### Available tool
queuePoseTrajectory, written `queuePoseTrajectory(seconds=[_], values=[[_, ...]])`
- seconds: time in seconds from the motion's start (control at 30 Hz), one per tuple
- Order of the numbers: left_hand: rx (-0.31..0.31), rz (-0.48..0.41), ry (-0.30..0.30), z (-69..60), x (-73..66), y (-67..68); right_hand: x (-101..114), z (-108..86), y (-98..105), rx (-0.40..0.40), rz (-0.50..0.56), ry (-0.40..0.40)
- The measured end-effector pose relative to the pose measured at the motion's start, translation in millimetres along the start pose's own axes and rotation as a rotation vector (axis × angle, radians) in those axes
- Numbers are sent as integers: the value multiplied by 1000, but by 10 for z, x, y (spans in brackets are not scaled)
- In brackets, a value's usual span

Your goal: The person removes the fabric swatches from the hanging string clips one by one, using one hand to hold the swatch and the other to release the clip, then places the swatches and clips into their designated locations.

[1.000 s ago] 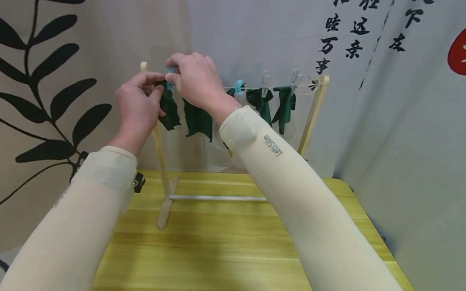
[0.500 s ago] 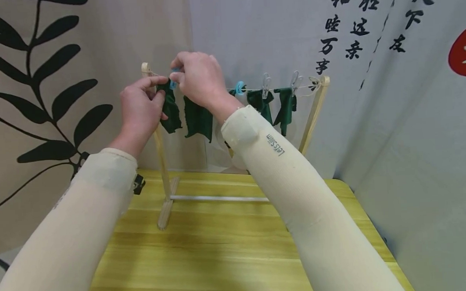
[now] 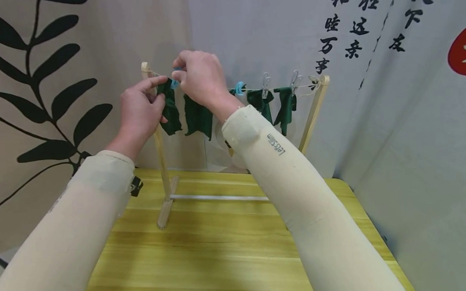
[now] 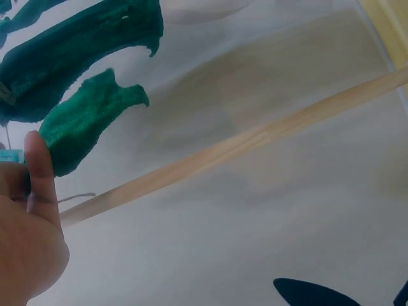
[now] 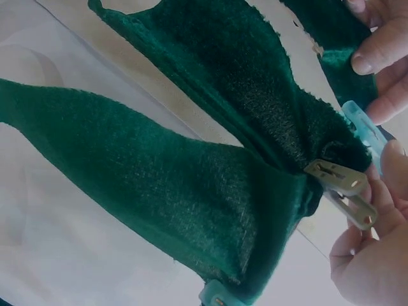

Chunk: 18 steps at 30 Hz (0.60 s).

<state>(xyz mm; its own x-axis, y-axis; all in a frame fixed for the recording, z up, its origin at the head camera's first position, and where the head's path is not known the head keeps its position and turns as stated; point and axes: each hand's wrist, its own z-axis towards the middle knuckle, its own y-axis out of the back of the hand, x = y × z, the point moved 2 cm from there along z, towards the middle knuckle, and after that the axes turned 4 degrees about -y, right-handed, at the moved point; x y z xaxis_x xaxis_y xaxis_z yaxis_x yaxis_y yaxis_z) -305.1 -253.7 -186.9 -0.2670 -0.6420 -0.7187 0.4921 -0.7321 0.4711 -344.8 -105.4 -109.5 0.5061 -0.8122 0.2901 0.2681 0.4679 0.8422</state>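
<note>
At the left end of the string line, a dark green cloth piece [image 3: 170, 111] hangs beside my left hand [image 3: 142, 108], whose thumb and fingers pinch its upper edge. My right hand [image 3: 203, 79] pinches a light blue clothespin [image 3: 175, 83] at that cloth's top corner. In the right wrist view the blue clothespin [image 5: 363, 124] lies between the held cloth and another green cloth [image 5: 236, 70], which a beige clothespin [image 5: 338, 178] grips close to my right fingers. Whether the blue clothespin has bitten onto the line is hidden by my fingers.
More green cloths [image 3: 284, 107] hang to the right from clear clothespins [image 3: 266, 84] and a blue one [image 3: 239, 88]. The wooden rack's left post [image 3: 160, 153] and right post [image 3: 314, 115] stand on a wood-grain table [image 3: 199, 252]. A printed curtain [image 3: 109, 46] hangs behind.
My right hand has shifted slightly right with the blue clothespin, and the left fingers sit a little apart from it. The left cloth hangs slightly lower.
</note>
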Motion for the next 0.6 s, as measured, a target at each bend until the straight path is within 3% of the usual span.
queuePoseTrajectory(seconds=[0.37,0.6], values=[[31,5,-4,-26,-4,10,-18,-11,30,-27,76,-33],[50,5,-3,-45,23,17,-64,-25,90,-119,150,-21]])
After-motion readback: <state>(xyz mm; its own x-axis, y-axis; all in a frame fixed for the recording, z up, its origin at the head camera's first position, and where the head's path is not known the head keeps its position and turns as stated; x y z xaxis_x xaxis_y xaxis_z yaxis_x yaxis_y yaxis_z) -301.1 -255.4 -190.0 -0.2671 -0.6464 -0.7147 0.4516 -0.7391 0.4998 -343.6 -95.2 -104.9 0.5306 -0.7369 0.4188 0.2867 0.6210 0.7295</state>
